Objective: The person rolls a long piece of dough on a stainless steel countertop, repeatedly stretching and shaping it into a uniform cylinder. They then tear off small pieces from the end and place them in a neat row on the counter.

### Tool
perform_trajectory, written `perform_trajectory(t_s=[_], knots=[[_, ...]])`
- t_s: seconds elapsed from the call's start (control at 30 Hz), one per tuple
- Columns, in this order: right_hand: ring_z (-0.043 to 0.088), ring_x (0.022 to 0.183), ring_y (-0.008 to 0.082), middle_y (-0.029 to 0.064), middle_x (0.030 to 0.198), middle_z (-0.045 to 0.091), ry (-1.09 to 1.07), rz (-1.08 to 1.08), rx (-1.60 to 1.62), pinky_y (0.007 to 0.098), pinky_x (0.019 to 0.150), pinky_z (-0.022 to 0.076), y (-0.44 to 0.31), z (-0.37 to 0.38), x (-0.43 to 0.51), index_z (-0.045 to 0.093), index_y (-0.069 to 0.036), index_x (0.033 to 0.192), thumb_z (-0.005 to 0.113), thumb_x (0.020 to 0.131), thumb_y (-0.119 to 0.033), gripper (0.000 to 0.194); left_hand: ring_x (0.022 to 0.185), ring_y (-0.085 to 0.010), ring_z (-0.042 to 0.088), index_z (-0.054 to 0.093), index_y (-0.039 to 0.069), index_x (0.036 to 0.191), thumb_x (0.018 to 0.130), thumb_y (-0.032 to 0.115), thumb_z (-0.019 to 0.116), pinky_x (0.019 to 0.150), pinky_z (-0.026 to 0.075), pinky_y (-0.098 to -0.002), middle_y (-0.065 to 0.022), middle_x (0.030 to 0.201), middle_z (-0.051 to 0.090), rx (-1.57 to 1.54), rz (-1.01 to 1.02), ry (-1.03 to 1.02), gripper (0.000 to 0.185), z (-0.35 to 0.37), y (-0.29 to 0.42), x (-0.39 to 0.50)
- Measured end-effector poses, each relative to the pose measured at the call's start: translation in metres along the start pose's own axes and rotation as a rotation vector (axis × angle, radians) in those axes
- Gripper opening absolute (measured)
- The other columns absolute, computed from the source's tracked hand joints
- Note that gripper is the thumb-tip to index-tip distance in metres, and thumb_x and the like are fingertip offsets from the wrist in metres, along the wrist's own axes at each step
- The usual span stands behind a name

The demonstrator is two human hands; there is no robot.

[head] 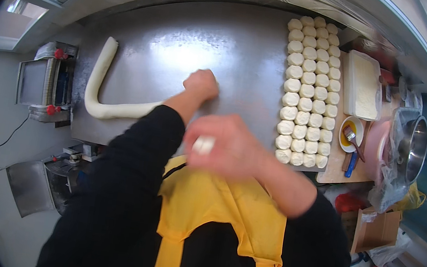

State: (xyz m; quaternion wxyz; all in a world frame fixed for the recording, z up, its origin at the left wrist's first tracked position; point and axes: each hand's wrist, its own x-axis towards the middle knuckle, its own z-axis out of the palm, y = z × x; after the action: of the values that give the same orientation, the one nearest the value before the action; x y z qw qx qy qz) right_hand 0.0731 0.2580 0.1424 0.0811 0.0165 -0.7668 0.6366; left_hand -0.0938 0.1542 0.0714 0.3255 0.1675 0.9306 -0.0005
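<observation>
My right hand (228, 146), blurred, is raised near my chest with its fingers curled around a small piece of white dough (203, 145). Farther out over the metal worktop (248, 28), my left hand (203, 84) is curled like a fist; its palm side is hidden, so what it may hold cannot be told. A thick dough rope (101, 72) lies bent in an L on the left of the worktop, its near end passing out of sight behind my left forearm. To the right, several rows of dough balls (306, 91) stand close together.
Right of the dough balls are a plastic tub of flour (362, 85), a bowl of yellow liquid (348, 123) with a brush (350, 134), a blue-handled tool (351, 165) and a steel basin (417, 150). A roller machine (45, 79) stands at the left edge.
</observation>
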Motion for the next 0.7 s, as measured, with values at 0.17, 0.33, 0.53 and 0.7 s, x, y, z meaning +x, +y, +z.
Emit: perform_trajectory(t_s=[0.17, 0.33, 0.53, 0.7], knots=[[0.074, 0.095, 0.0326, 0.0150, 0.104, 0.077, 0.498, 0.537, -0.127, 0.0390, 0.087, 0.0585, -0.023, -0.092, -0.062, 0.072, -0.003, 0.116, 0.081, 0.097, -0.019, 0.027, 0.134, -0.0404, 0.067, 0.061, 0.006, 0.137, 0.088, 0.026, 0.076, 0.113, 0.051, -0.0562, -0.0203, 0.136, 0.072, 0.022, 0.283, -0.051, 0.055, 0.029, -0.016, -0.013], [0.065, 0.119, 0.0448, 0.0215, 0.120, 0.068, 0.063, 0.527, -0.634, 0.0481, 0.104, 0.0548, 0.045, -0.055, -0.156, 0.067, 0.000, 0.126, 0.075, 0.102, -0.018, 0.032, 0.131, -0.0369, 0.059, 0.064, 0.007, 0.134, 0.085, 0.014, 0.076, 0.114, 0.045, -0.0516, -0.0153, 0.132, 0.065, 0.235, 0.520, 0.074, 0.050, 0.074, -0.068, -0.043], [0.065, 0.110, 0.0326, 0.0118, 0.109, 0.066, -0.188, -0.061, -1.003, 0.0456, 0.106, 0.0532, 0.109, -0.009, -0.201, 0.069, -0.005, 0.109, 0.067, 0.088, -0.012, 0.023, 0.123, -0.0369, 0.060, 0.064, 0.010, 0.127, 0.080, 0.013, 0.078, 0.108, 0.047, -0.0533, -0.0129, 0.126, 0.063, 0.235, 0.548, 0.201, 0.049, 0.074, -0.090, -0.036], [0.065, 0.115, 0.0323, 0.0104, 0.110, 0.066, -0.236, -0.130, -1.182, 0.0470, 0.118, 0.0473, 0.111, -0.023, -0.200, 0.069, -0.006, 0.111, 0.066, 0.090, -0.016, 0.024, 0.128, -0.0349, 0.060, 0.068, 0.009, 0.129, 0.082, 0.011, 0.078, 0.111, 0.046, -0.0508, -0.0132, 0.129, 0.066, 0.220, 0.545, 0.215, 0.048, 0.075, -0.092, -0.040]])
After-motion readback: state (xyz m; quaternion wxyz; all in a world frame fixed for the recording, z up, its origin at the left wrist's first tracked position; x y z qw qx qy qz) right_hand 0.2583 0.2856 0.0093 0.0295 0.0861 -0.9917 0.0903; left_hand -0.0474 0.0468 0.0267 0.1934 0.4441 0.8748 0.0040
